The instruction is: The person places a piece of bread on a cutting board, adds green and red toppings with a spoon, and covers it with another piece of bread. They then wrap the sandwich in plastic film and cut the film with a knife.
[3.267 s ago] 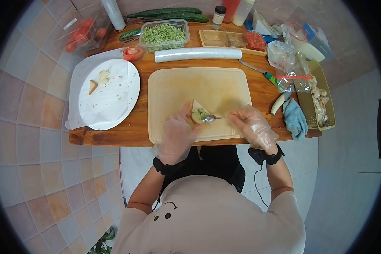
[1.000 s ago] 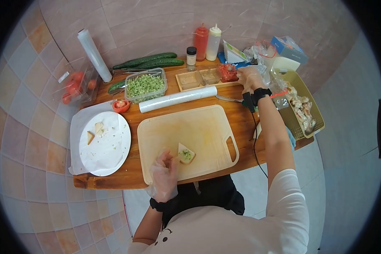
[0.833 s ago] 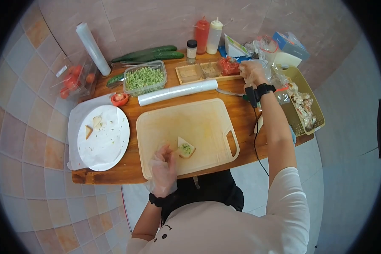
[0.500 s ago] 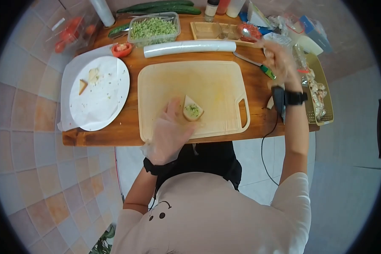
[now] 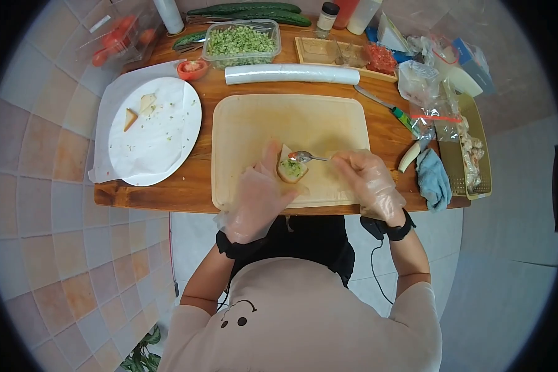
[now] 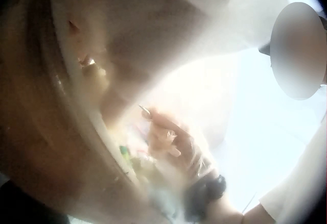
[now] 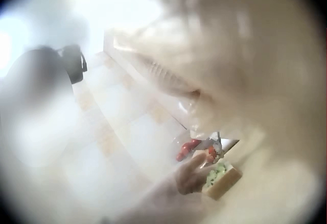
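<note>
A triangular piece of bread (image 5: 289, 177) topped with chopped green bits lies on the cutting board (image 5: 328, 118). My gloved left hand (image 5: 255, 195) is beside it, forefinger by its left edge and thumb below, both fairly straight. In the right wrist view, the bread's crust (image 7: 225, 184) shows in front of the left fingers. My gloved right hand (image 5: 373, 186) pinches the handle of a spoon (image 5: 302, 157). Its bowl, with a little chopped red food, overlaps the bread's upper part in the head view. The left wrist view is hazy, the left hand covering much of it.
A tub of chopped green vegetable (image 5: 242, 43), a plastic wrap roll (image 5: 291, 75) and a tray holding chopped red food (image 5: 380, 59) stand behind the board. At left is a plate (image 5: 186, 155) with bread scraps. A green-handled knife (image 5: 405, 121) and blue cloth (image 5: 433, 177) lie right.
My right hand has come back from the red food at the back right to the board, spoon bowl now over the bread. My left hand has stayed beside the bread.
</note>
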Tool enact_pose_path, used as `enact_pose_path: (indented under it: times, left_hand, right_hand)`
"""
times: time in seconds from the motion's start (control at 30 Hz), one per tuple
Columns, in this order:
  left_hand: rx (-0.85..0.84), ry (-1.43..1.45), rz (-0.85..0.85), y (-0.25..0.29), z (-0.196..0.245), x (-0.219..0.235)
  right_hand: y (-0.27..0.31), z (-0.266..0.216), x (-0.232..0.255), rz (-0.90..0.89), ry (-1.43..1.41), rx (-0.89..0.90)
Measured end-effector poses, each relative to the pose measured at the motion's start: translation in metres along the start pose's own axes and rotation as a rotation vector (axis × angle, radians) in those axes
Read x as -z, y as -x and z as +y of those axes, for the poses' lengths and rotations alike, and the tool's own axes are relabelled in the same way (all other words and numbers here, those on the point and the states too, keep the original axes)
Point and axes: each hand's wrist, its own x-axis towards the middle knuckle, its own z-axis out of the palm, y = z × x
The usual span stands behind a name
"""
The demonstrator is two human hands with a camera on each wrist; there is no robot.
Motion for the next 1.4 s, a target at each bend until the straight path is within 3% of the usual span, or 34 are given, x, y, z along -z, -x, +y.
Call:
enact_pose_path:
  times: [0.07,0.17,0.27,0.37,0.57,0.67,0.77,0.87,0.97,1.07,1.17,1.27,1.4]
  left_hand:
    - [0.027,-0.003,0.004,0.001,-0.002,-0.002]
    - [0.013,-0.007,0.005,0.001,-0.005,-0.005]
    - [-0.029,-0.053,0.006,-0.002,-0.011,-0.01]
    - [-0.019,0.005,0.011,-0.006,-0.004,-0.002]
    - [-0.08,-0.015,-0.069,-0.016,-0.003,0.002]
    - [-0.065,-0.093,-0.086,-0.017,0.003,0.005]
    - [-0.03,-0.15,-0.088,-0.017,0.005,0.004]
    - [-0.016,-0.067,-0.006,-0.013,0.008,0.005]
    - [-0.004,-0.161,0.008,-0.01,0.008,0.001]
    - [0.043,-0.09,-0.036,-0.007,0.006,0.004]
    - [0.022,0.042,0.026,-0.004,-0.003,0.006]
    - [0.018,0.131,0.034,-0.004,-0.012,0.006]
    - [0.042,0.032,0.032,0.0,-0.008,0.008]
  right_hand:
    - [0.0,-0.003,-0.004,0.001,0.074,0.025]
    - [0.001,0.005,-0.009,0.07,0.361,0.318]
    - [0.006,-0.006,-0.003,0.111,0.62,0.48]
    - [0.008,-0.007,0.0,0.089,0.735,0.553]
    - [0.007,-0.003,-0.006,0.2,0.509,0.411]
    - [0.007,-0.007,-0.007,0.193,0.173,0.2]
    - [0.006,-0.012,-0.006,0.098,0.047,-0.013]
    - [0.002,-0.015,-0.009,-0.005,-0.003,-0.107]
    - [0.0,-0.016,-0.008,-0.056,-0.126,-0.246]
    - [-0.003,-0.016,-0.004,-0.087,-0.244,-0.306]
    - [-0.006,-0.013,-0.011,-0.077,-0.151,-0.25]
    - [-0.012,-0.008,-0.012,-0.138,-0.174,-0.333]
    - [-0.02,0.002,-0.008,-0.162,-0.175,-0.355]
